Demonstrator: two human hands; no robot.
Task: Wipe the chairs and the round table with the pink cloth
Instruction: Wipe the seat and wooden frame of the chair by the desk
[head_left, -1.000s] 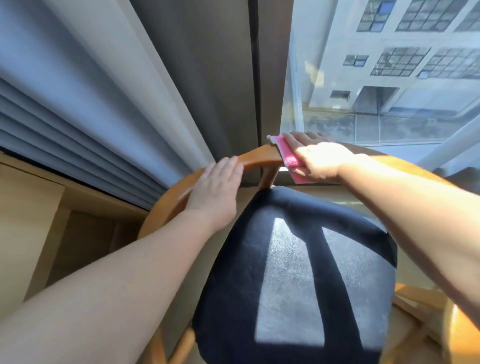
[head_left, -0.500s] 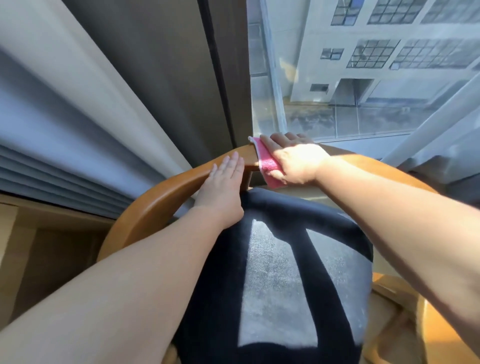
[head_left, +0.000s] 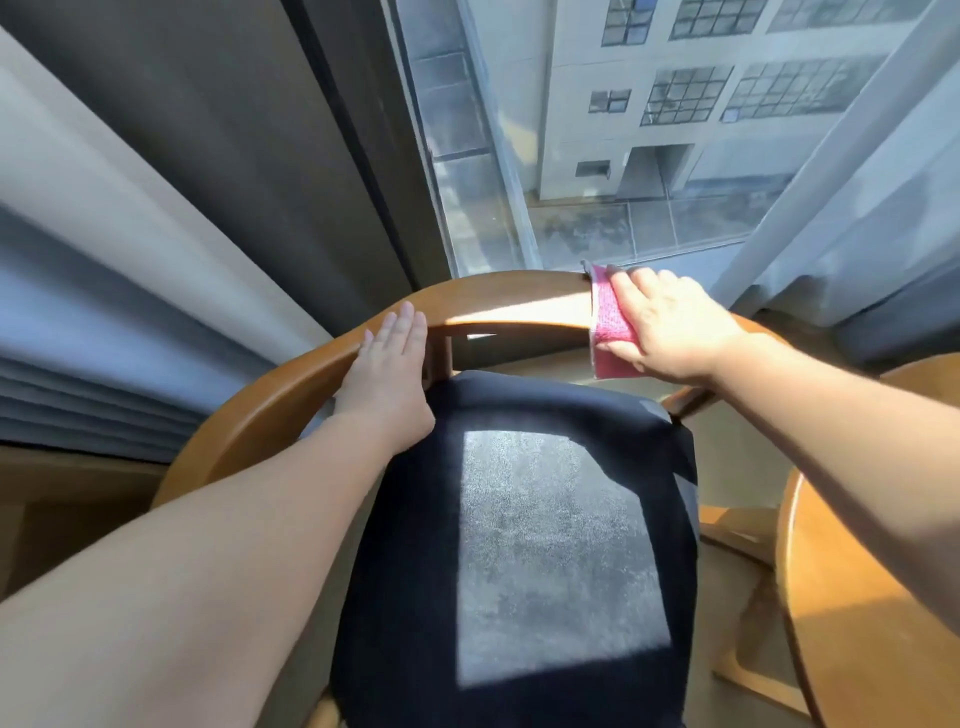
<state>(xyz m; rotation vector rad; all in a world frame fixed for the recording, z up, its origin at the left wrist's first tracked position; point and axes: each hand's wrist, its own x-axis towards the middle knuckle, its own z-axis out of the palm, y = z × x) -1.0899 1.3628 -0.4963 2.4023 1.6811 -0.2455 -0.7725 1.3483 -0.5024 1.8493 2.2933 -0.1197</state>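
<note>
The window (head_left: 649, 156) and grey curtain (head_left: 130, 234) stand directly behind the chair (head_left: 249, 415), so room beyond the backrest is tight. Free room lies on the person's side, above the dark seat (head_left: 545, 545). The table (head_left: 852, 623) sits just beside the chair at lower right, its edge near the seat; it appears not yet wiped. The curved rail (head_left: 509, 306) of the backrest is the part under work. The left hand (head_left: 387, 364) lies flat on the rail's left section, its digits straight, together and holding nothing, probably to steady the chair against the wiping load. The right hand (head_left: 680, 327) presses the cloth (head_left: 610, 317) onto the rail right of centre, fingers (head_left: 631, 288) straight and close together across the fabric. The cloth drapes over the rail's top edge and hangs below its lower edge, so one pass likely covers both faces. Leftward travel ends at the left hand; rightward, the rail runs on under the right wrist.
</note>
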